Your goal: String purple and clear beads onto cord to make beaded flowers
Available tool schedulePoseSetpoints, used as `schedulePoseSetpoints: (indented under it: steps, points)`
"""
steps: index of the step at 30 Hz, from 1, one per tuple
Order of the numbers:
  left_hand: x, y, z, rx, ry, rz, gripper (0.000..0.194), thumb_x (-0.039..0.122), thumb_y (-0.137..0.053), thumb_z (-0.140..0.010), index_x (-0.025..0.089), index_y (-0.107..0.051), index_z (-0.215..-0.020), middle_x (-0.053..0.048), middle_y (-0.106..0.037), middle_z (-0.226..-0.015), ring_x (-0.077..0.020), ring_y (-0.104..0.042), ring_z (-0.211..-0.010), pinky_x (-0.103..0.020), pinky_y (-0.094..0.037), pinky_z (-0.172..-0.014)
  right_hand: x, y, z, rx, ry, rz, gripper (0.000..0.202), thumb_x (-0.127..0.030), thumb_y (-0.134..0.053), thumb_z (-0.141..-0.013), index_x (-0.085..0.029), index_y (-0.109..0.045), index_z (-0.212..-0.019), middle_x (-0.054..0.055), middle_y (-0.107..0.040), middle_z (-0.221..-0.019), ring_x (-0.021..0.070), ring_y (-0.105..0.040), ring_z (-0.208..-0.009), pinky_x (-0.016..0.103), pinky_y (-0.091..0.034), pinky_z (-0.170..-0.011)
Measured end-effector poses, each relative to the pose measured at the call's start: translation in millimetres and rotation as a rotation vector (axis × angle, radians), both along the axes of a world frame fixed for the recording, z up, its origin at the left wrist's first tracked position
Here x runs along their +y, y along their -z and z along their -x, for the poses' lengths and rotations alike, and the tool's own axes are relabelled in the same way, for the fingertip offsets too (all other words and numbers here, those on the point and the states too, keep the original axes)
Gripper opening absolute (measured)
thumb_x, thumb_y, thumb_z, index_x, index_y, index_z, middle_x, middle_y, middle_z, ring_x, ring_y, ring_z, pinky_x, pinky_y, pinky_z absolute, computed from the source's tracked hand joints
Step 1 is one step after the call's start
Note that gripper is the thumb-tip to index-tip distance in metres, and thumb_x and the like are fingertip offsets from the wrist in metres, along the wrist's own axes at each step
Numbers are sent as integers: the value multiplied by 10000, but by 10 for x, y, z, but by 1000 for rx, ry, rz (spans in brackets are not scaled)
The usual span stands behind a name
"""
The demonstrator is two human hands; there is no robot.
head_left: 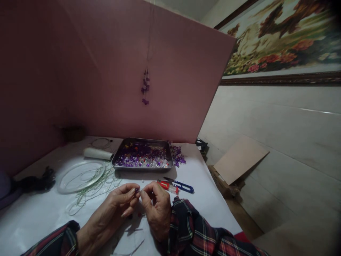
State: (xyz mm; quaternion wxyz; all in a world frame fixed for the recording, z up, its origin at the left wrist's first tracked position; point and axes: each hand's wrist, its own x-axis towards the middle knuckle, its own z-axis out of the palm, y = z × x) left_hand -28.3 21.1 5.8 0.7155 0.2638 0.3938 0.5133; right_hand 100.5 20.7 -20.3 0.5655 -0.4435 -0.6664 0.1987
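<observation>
My left hand [114, 203] pinches a small purple bead [137, 191] between thumb and fingertips, just in front of the metal tray. Close against it, my right hand [157, 208] is closed in a pinch at the bead's right side. Whatever lies between its fingertips is too small to make out. Purple, clear and a few red beads [149, 156] fill the metal tray [144, 169]. Right of my fingers lie thread snips with a blue handle [183, 186] and a red tool with a clear part [168, 186].
Left of the tray are tangled green cord [101, 183], a clear ring-shaped coil [64, 188] and a white cone [97, 154]. More purple beads [178, 155] lie behind the tray's right side. A purple bead strand [145, 87] hangs before the pink panel [181, 81].
</observation>
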Motion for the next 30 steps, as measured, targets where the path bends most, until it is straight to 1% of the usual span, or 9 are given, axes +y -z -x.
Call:
schedulePoseSetpoints:
  steps: [2,6,11,13,17,21,23,26,30]
  points:
    - [4,-4,-4,8,-10,4,118,5,-689,-646,99,-706,-717,-27,-569,-603,-65,-462,-478,-152,-327,-396,-1,9,1,-6,-1,-8,200,-245,-514,-843,-179,-538,-656,-26,-512,-580,111,-472,-541,218,-342,-514]
    - [3,3,4,-4,9,2,98,28,-699,-656,103,-703,-720,-21,-560,-608,-66,-469,-483,-150,-327,-390,-10,-3,0,-13,9,-38,191,-237,-517,-838,-181,-540,-657,-31,-512,-570,107,-468,-527,216,-337,-507]
    - [-19,-5,23,10,-10,12,134,7,-685,-657,115,-704,-733,-27,-585,-634,-76,-505,-512,-168,-413,-457,-8,-8,11,-2,9,-34,188,-230,-511,-833,-180,-535,-653,-29,-516,-577,109,-471,-537,225,-334,-523]
    - [-25,-15,19,16,-21,15,153,-5,-676,-654,121,-705,-735,-27,-585,-623,-81,-509,-508,-176,-427,-468,-6,-3,16,5,10,-29,195,-231,-508,-832,-178,-533,-645,-25,-519,-581,110,-473,-542,230,-330,-529]
    - [-26,-25,0,30,-31,31,176,-26,-672,-639,121,-707,-729,-31,-590,-614,-82,-502,-496,-171,-402,-441,-4,6,15,11,-1,-9,198,-239,-504,-828,-175,-538,-643,-21,-517,-580,115,-473,-551,236,-329,-536]
    - [-19,-12,-3,-5,7,1,151,-11,-681,-646,107,-706,-737,-20,-576,-614,-64,-473,-483,-154,-356,-412,-7,5,6,8,-7,6,188,-251,-502,-829,-172,-555,-667,-12,-533,-596,123,-484,-567,243,-336,-549]
    - [-12,-5,1,-5,16,-1,132,8,-688,-660,107,-704,-745,-18,-575,-620,-61,-472,-485,-155,-363,-421,-9,1,6,13,-13,7,186,-249,-499,-829,-171,-551,-669,-11,-535,-598,123,-487,-566,242,-339,-550]
    - [-7,2,4,29,-6,24,126,19,-699,-666,115,-700,-747,-21,-585,-633,-65,-491,-500,-162,-387,-445,-8,-5,8,15,-7,1,180,-235,-500,-822,-169,-541,-660,-13,-530,-595,117,-479,-558,237,-335,-546]
    - [-8,27,11,18,-9,20,139,26,-723,-631,119,-697,-732,-20,-586,-625,-72,-497,-493,-161,-354,-412,-15,-12,3,7,-3,-6,184,-241,-501,-825,-165,-545,-663,-15,-522,-589,115,-472,-554,236,-333,-544]
